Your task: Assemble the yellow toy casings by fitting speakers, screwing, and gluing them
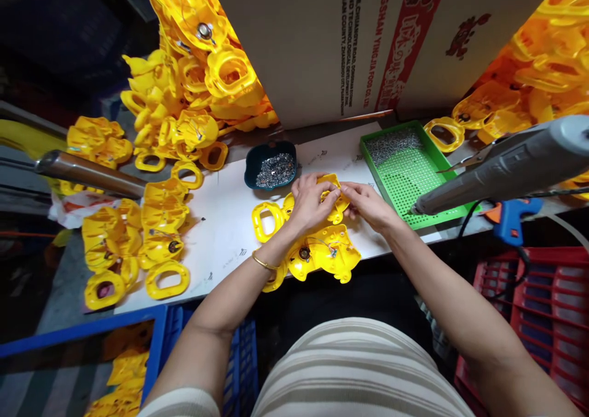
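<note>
My left hand lies over a yellow plastic toy shell, its fingers bent round the far edge and covering much of the piece. At the shell's right end, my right hand is closed with thumb and forefinger together at the rim; any small part between them is hidden. Just nearer to me lies a second yellow shell half, open side up, with a round dark speaker and thin wires inside. A yellow ring-shaped handle sticks out to the left of my left hand.
Beyond my hands stands a dark teal bowl of small metal screws. Right of it is a green perforated tray with more screws, under a grey electric screwdriver. Yellow shells line the left; a carton rises behind.
</note>
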Tool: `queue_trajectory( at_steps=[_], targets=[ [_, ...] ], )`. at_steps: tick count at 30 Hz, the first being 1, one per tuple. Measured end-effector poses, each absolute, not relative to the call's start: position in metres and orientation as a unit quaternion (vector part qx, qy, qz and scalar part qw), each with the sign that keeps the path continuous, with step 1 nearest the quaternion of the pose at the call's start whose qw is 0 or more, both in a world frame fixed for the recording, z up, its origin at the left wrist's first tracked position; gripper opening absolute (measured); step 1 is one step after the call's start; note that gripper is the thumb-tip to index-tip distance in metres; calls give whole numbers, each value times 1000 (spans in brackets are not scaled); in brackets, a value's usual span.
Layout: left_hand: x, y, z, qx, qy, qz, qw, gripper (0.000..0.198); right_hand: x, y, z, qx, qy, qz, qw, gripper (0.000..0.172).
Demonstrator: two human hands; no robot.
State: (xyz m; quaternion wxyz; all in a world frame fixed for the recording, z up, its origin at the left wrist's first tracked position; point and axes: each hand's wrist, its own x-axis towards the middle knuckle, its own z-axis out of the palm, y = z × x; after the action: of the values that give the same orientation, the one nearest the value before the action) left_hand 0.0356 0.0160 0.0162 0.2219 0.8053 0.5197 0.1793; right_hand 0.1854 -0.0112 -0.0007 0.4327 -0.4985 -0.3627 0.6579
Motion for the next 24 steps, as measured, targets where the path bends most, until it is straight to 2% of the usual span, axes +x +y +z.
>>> queue_trajectory(
  at_steps=[3, 6, 9, 11, 14, 17, 20, 24],
  targets=[
    [33, 19, 21, 813, 501, 206, 213, 17, 183, -9, 3, -488, -355, 641, 474, 43],
    [29, 26, 25, 822, 467, 234, 226, 13, 185, -6, 7, -490, -387, 618, 478, 58],
    [24, 33, 34, 838, 395, 291, 236, 11, 189, -6, 19, -474, -451, 580, 485, 66],
    [21, 36, 46, 841, 355, 332, 238, 14, 192, -9, 32, -457, -496, 546, 497, 65],
    [16, 36, 74, 838, 341, 352, 241, 37, 195, -17, 56, -430, -542, 522, 499, 57],
    [10, 29, 102, 861, 325, 317, 229, 55, 195, -30, 75, -409, -546, 548, 484, 52],
    [0, 14, 116, 891, 307, 273, 191, 52, 192, -45, 79, -399, -527, 589, 465, 53],
    [-12, -8, 102, 901, 284, 291, 152, 44, 182, -68, 65, -413, -496, 626, 437, 53]
  ],
)
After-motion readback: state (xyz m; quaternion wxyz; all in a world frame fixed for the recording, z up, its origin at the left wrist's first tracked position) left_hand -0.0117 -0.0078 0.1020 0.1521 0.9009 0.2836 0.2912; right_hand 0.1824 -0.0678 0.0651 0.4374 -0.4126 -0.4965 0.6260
